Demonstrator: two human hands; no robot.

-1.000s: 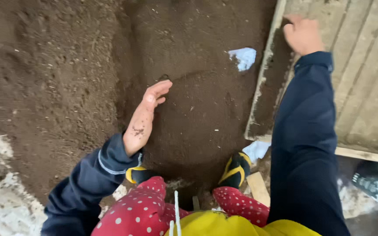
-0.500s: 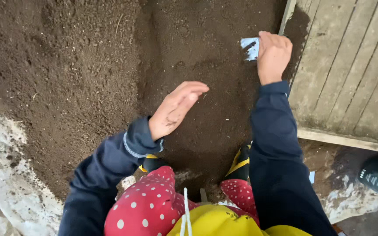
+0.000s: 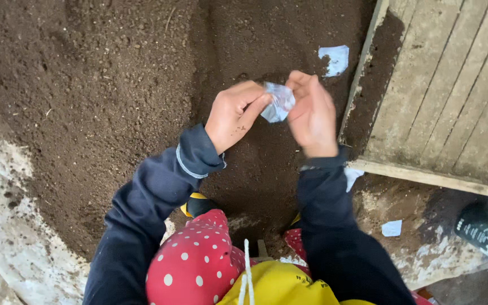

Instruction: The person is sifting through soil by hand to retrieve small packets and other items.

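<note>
View from above, looking down at a person crouched over dark, loose soil (image 3: 114, 85).

At the far left, a pale, dirt-flecked patch of ground (image 3: 7, 226) borders the soil and runs toward the bottom corner. The soil fills the upper left and middle of the scene, crumbly and uneven.

Low in the middle are the person's knees in red cloth with white dots (image 3: 196, 265), with a yellow garment (image 3: 278, 288) and a white cord (image 3: 247, 277) below them. Both arms wear dark blue sleeves and reach forward over the soil.

The left hand (image 3: 234, 113) and the right hand (image 3: 312, 116) are drawn close together above the soil. Between them is a small crumpled scrap of pale, shiny wrapper (image 3: 278, 103). Fingers of both hands are pinched on it, the left from its left edge, the right from its right edge. The scrap is held clear of the soil.

Just beyond the right hand, a second pale scrap (image 3: 334, 59) lies on the soil, near a wooden edge. To the right, a platform of weathered wooden planks (image 3: 453, 96) slopes across the upper right corner. Below it, another small pale scrap (image 3: 391, 228) lies on muddy ground. At the far right edge is a dark shoe (image 3: 484, 231), partly cut off.
</note>
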